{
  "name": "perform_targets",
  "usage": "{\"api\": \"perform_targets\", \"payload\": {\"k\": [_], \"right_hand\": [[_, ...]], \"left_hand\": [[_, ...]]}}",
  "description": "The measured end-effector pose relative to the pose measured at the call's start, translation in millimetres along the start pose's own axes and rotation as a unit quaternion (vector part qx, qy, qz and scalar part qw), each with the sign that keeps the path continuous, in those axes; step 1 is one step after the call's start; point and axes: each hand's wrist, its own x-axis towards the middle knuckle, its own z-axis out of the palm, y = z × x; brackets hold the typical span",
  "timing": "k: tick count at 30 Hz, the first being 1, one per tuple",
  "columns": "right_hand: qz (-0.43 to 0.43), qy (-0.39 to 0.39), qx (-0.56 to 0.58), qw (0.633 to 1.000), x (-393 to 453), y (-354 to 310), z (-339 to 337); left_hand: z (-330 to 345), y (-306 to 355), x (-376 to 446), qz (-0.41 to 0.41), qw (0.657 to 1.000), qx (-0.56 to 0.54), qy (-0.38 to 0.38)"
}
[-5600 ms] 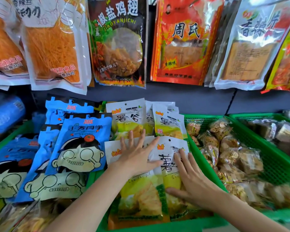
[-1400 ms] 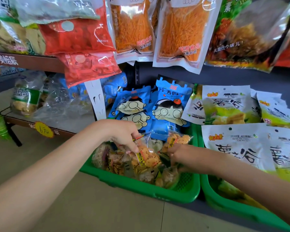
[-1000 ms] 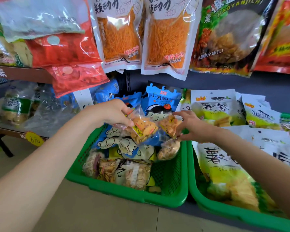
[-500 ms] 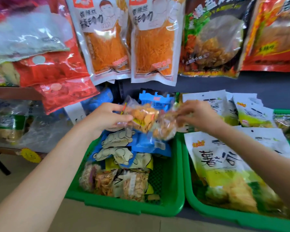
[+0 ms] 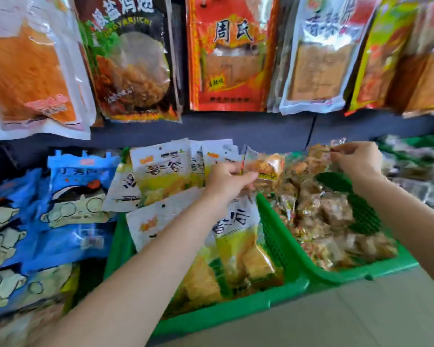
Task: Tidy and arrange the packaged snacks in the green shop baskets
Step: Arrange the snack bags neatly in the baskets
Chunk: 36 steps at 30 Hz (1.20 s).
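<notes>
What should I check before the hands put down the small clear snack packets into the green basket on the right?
1. Left hand pinches a small clear packet of orange snacks: ok.
2. Right hand pinches another clear packet of brown snacks: ok.
3. Both packets hang above the right green plastic basket: ok.
4. Bare green mesh shows at the basket's back, leaving room: ok.
5. Packets sealed: cannot tell, picture blurred.

Green baskets [image 5: 281, 239] side by side on shelf [image 5: 361, 319]
</notes>
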Motion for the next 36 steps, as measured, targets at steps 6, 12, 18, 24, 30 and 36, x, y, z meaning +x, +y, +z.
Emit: {"api": "perform_targets", "payload": {"k": [6, 12, 18, 24, 30, 36], "right_hand": [[0.157, -0.106, 0.284, 0.940, 26.5, 41.7, 11.0], [0.110, -0.102, 0.316, 0.937, 29.8, 38.3, 13.9], [0.018, -0.178, 0.229, 0.957, 13.4, 24.8, 25.1], [-0.138, -0.329, 0.178, 0.917, -48.6, -41.6, 59.8], [-0.270, -0.486, 0.165, 0.815, -158.6, -130.3, 125.5], [-0.352, -0.665, 0.053, 0.657, -281.3, -178.0, 191.5]], "left_hand": [[59.5, -8.9, 33.5, -0.110, 0.989, -0.099, 0.013], [90.5, -9.7, 40.9, -0.171, 0.966, -0.136, -0.140], [54.2, -10.3, 42.4, -0.051, 0.998, 0.016, -0.022], [-49.5, -12.8, 6.8, 0.024, 0.987, 0.147, 0.054], [-182.8, -7.9, -63.8, 0.020, 0.954, 0.260, 0.151], [-319.9, -37.2, -145.7, -0.205, 0.832, 0.514, 0.038]]}}
